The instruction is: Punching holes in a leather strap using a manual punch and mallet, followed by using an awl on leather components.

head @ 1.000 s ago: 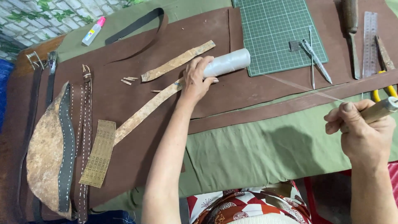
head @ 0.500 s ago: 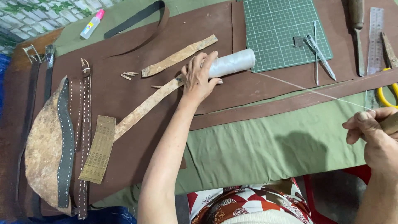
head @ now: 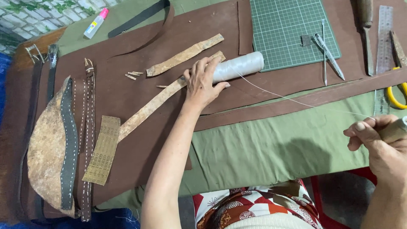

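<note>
On brown leather [head: 127, 93] — left hand [head: 203, 82] on thread spool [head: 239, 65] | right hand [head: 379, 140] pinching thread [head: 296, 101]

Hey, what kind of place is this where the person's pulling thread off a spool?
Probably a small leatherwork bench: brown leather sheets and stitched straps lie on a green cloth, beside a green cutting mat and a steel ruler.

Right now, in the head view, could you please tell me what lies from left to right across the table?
Rounded leather piece → stitched strap → perforated tan strip → left hand → white thread spool → green cutting mat → metal ruler → right hand.
</note>
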